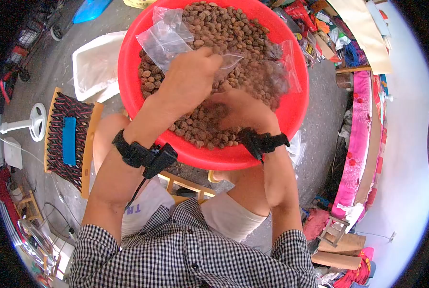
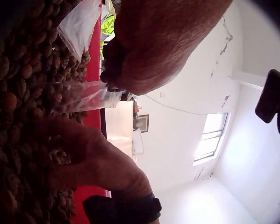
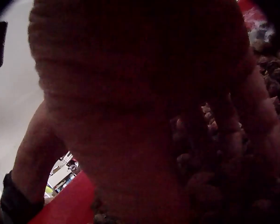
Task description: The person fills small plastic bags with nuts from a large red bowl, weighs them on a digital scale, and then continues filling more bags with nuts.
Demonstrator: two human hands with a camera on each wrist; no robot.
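A red basin (image 1: 128, 77) holds many brown, wrinkled nuts or pits (image 1: 224, 24). My left hand (image 1: 190, 77) is above them and pinches the edge of a clear plastic bag (image 1: 231, 61); in the left wrist view the bag (image 2: 86, 97) hangs from the fingers of that hand (image 2: 154, 46). Just below the bag, my right hand (image 1: 243, 109) reaches into the nuts, blurred in the head view. Its fingers (image 3: 261, 116) are spread among the nuts in the dark right wrist view, their tips partly hidden.
Clear bags (image 1: 164, 41) lie on the nuts at the basin's left, and another bag (image 1: 291, 67) lies at the right rim. A white foam box (image 1: 96, 65) and a woven-top stool (image 1: 69, 139) stand to the left. Clutter lines the right wall.
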